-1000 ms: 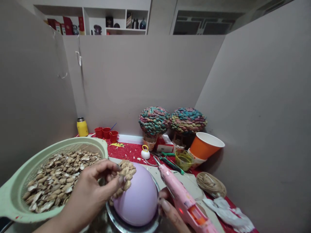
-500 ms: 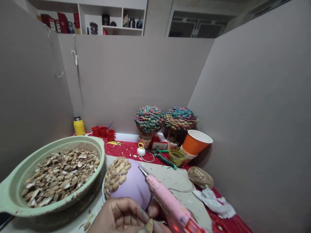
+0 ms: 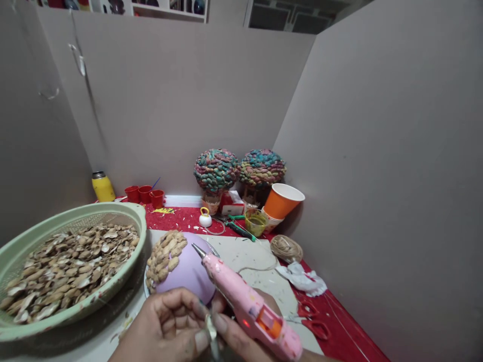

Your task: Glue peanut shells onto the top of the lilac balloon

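Plainly, left hand (image 3: pixel 166 324) and right hand (image 3: pixel 240 346) meet at one shell piece (image 3: pixel 211 328)

In the head view, the likeliest trouble is the glue gun (image 3: pixel 241 296): its metal tip (image 3: pixel 198 251) points over the lilac ball (image 3: pixel 194 269) just beyond the hands, so a stray drip might mark the surface, or a sagging wrist might scorch it. Too hard a pinch could crack the shell piece. The left hand, fingers curled, clamps that piece between thumb and forefinger. The right hand is wrapped around the gun, its thumb reaching the piece too; whether it presses, I cannot tell. Left of both hands sits a colander (image 3: pixel 141 221) of loose shells (image 3: pixel 75 271).
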Motion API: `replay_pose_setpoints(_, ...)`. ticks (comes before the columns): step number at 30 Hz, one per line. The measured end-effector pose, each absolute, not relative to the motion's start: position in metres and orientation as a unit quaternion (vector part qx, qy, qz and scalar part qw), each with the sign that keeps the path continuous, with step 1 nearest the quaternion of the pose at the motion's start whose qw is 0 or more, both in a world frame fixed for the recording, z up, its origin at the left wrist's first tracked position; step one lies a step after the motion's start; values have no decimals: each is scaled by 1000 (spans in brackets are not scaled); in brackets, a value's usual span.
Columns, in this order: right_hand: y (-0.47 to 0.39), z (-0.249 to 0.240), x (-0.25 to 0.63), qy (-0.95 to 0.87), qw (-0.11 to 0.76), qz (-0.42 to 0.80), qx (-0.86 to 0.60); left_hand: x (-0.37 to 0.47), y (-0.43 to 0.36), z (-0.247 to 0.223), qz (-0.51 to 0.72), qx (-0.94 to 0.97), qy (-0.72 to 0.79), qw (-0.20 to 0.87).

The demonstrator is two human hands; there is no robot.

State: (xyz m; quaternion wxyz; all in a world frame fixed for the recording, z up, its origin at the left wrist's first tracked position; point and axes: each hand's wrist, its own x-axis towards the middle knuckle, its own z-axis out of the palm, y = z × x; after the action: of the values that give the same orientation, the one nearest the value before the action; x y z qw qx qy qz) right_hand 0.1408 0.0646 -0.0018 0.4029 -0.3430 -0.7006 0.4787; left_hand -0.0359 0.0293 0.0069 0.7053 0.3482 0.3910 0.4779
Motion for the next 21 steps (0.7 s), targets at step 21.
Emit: replay_pose_setpoints(21,73,-9,139,-779,379,411,-284,-49,29,-3,476,504,407,595)
